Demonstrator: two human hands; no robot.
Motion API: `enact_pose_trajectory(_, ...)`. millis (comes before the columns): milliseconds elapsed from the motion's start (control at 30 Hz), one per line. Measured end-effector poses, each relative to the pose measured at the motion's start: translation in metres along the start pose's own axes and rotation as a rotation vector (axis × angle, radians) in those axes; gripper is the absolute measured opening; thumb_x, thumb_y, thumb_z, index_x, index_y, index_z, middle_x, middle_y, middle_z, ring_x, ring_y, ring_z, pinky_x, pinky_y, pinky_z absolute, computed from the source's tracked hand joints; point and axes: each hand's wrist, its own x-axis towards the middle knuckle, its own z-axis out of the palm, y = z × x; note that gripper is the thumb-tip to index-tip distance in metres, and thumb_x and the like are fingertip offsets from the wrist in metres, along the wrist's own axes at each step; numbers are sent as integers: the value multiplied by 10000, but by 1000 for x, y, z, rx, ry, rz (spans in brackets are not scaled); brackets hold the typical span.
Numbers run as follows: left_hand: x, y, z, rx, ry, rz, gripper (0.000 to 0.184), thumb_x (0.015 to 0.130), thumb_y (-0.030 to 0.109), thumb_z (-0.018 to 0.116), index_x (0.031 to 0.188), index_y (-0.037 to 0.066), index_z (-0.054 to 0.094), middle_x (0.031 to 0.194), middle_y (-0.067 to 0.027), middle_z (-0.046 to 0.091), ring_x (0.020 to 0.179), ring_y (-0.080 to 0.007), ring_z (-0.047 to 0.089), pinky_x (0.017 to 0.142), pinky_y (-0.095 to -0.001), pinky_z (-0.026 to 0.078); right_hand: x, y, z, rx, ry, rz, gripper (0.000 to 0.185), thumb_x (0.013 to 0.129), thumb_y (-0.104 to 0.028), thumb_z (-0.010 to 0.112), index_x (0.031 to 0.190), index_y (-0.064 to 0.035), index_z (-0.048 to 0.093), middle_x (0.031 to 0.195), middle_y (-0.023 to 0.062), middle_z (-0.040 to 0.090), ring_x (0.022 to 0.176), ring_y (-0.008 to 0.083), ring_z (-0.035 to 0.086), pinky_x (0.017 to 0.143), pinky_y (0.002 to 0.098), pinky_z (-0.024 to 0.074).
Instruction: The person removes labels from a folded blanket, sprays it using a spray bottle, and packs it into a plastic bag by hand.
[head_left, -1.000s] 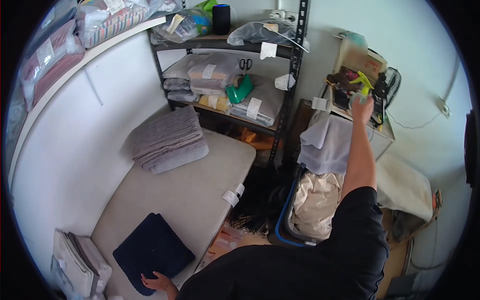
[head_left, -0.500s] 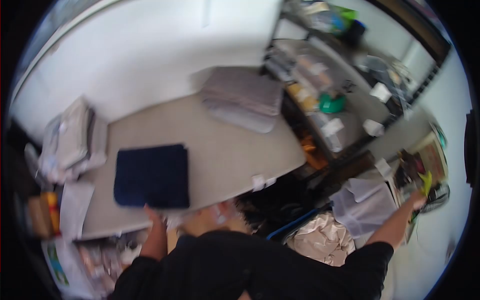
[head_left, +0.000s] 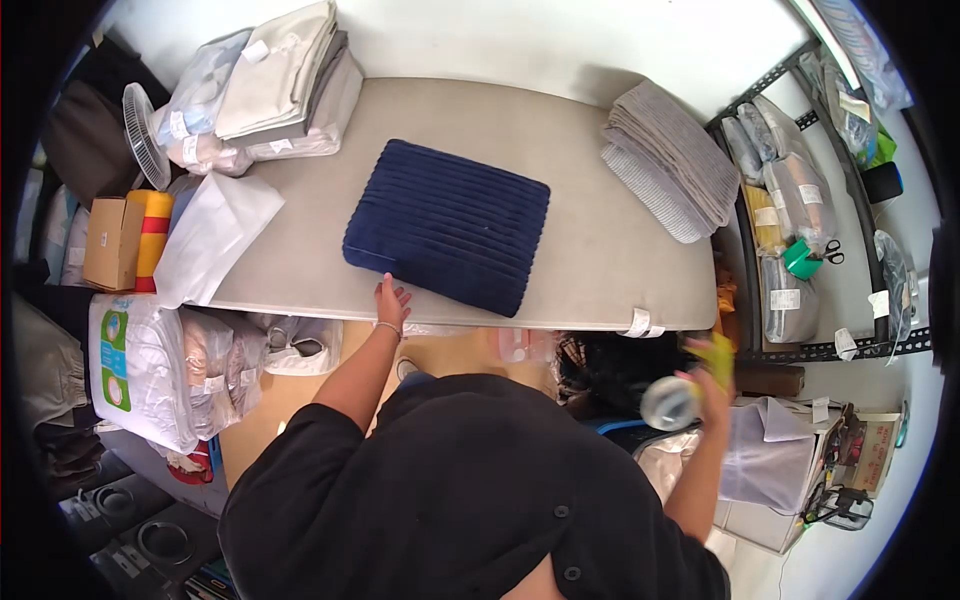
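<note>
On the beige table lies a folded navy ribbed cloth, turned slightly askew. My left hand is at its near edge, fingers spread and holding nothing; whether a fingertip touches the fabric I cannot tell. Off the table's front right corner, my right hand is closed around a tape dispenser with yellow parts and a roll of clear tape. Motion blurs the dispenser's upper part.
Stacked packaged textiles stand at the back left, with a white plastic bag in front. Folded grey fabrics lie at the right end. A metal shelf holds bagged goods and scissors. Below left is a white package.
My right hand has come from the cluttered box at far right toward the table, now carrying the tape dispenser. The view has shifted. My left hand stays near the navy cloth.
</note>
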Motion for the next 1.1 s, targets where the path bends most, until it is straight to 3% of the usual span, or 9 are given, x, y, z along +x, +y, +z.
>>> enact_pose_trajectory(100,12,10,-71,79,15,72,789,888,649,491,1479,189,245,1297,-140,534,1057,-263,595,867,-459,425,68,18,139,-64,-483,152,419,760,13,511,1167,-27,602,1102,80,619,905,166,582,789,321,544)
enact_pose_trajectory(267,37,7,-232,190,185,179,653,916,627,465,1413,219,352,1207,-79,601,990,-213,601,794,-407,425,136,9,258,-96,-654,304,272,780,-51,541,1047,-28,589,984,94,649,867,167,611,722,316,524)
enact_pose_trajectory(333,17,-1,-294,102,339,180,636,945,596,446,1416,180,352,1123,-95,626,861,-200,635,606,-331,444,133,-18,284,-129,-725,310,254,778,-66,552,1028,-32,585,956,89,649,853,165,615,710,312,521)
enact_pose_trajectory(600,-44,-24,-384,91,677,278,522,977,407,518,1380,91,418,1206,-135,570,1006,-204,593,775,-298,509,147,-24,341,-152,-937,115,242,762,-73,603,1003,-63,588,921,71,655,836,142,623,681,289,515)
enact_pose_trajectory(667,-38,8,-347,193,577,563,465,974,257,551,1368,40,432,1137,-125,586,933,-197,610,819,-309,519,157,-17,324,-128,-933,104,238,763,-79,611,999,-60,588,928,69,659,844,148,625,681,287,512)
enact_pose_trajectory(800,-37,132,-191,659,328,760,390,942,105,570,1327,74,510,1086,-78,617,893,-137,602,790,-271,497,172,-2,261,-289,-1040,334,276,765,-36,590,1041,-47,588,998,71,657,897,139,625,686,291,506)
enact_pose_trajectory(867,-7,175,-105,671,-15,914,372,918,30,562,1286,82,551,1109,-70,632,946,-146,613,850,-283,493,172,2,229,-140,-891,285,327,750,-8,567,1074,-44,598,1024,68,652,949,151,622,734,296,505)
enact_pose_trajectory(967,-6,236,49,1055,-425,1128,425,800,50,619,1223,91,595,1164,-104,629,1038,-236,630,940,-343,482,176,15,198,-166,-803,67,408,702,21,529,1098,-44,599,1038,74,651,1016,188,608,861,318,485)
enact_pose_trajectory(1100,39,246,205,1707,-620,1147,616,737,111,651,1337,145,516,1276,-92,585,1225,-274,528,996,-399,455,178,32,174,-332,-714,-128,437,671,-16,546,1103,-60,600,1032,118,651,1024,260,622,913,336,471)
